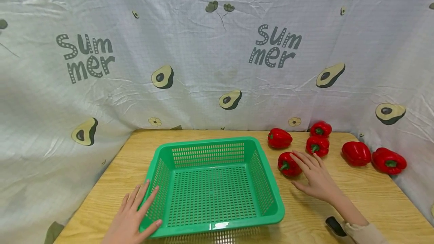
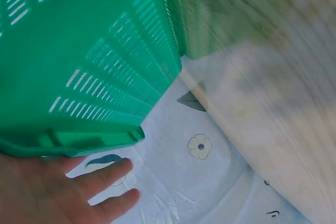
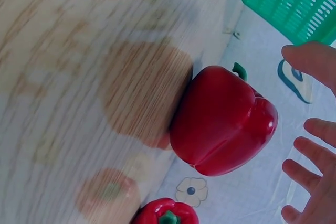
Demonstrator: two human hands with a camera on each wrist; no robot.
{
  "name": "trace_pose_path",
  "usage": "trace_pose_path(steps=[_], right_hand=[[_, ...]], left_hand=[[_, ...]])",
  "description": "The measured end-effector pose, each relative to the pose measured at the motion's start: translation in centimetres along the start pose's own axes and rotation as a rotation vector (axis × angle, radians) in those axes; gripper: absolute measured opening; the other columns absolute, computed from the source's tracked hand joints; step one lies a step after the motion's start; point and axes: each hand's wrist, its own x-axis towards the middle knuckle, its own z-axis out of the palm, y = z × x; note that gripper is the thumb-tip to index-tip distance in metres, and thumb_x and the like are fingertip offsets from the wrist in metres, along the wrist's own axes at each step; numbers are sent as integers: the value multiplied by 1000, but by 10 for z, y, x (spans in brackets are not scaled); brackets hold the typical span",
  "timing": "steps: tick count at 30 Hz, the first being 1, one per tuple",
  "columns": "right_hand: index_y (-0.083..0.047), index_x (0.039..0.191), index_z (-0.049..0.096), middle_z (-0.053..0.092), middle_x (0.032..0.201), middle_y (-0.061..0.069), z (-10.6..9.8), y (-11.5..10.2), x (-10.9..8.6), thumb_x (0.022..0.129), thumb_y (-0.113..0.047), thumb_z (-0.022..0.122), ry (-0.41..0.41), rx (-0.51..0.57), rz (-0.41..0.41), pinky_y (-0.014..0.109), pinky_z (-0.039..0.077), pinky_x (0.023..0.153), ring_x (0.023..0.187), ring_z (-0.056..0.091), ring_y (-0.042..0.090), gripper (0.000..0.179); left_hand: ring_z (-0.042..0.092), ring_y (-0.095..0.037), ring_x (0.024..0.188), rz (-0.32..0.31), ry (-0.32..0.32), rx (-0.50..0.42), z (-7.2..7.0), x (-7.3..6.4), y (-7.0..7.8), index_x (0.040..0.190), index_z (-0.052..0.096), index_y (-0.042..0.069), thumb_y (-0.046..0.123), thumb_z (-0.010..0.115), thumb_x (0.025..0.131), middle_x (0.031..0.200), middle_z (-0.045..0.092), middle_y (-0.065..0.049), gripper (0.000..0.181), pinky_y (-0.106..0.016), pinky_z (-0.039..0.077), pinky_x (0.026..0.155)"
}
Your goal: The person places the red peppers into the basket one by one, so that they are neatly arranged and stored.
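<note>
My left hand rests at the near left corner of a green plastic basket, fingers spread over its rim. In the left wrist view, the fingers stretch out just under the rim. My right hand reaches over a red bell pepper lying right of the basket, its stem facing left. The right wrist view shows the same pepper on the table, with thumb and fingers spread apart from it and nothing between them. No pepper lies in the basket.
More red bell peppers lie on the wooden table: one behind, two stacked in depth, and two at the far right. A printed cloth hangs behind. A black band is at my right wrist.
</note>
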Motion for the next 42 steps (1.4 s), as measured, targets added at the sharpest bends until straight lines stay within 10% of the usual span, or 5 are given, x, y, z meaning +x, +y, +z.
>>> trace_pose_path(steps=[6,14,42], right_hand=[[-5,131,44,44,132,17,-1,4,-1,73,-54,63,-5,-19,-2,45,4,111,116,37,36,78],[-5,128,47,47,129,17,0,16,2,51,-34,81,-36,-71,-62,52,15,106,114,41,35,89],[-11,125,50,51,120,13,17,27,24,48,-38,84,-231,-59,-47,60,22,95,111,43,32,88]], left_hand=[[54,-34,105,-73,-94,47,-7,6,1,143,22,12,54,60,74,144,31,-10,90,-54,43,79],[55,-36,103,-121,-137,13,-7,7,1,143,19,9,54,61,74,145,26,-11,93,-50,46,72],[60,-34,92,-138,-142,-32,-5,10,1,141,23,2,49,63,75,145,25,-16,90,-43,47,64]])
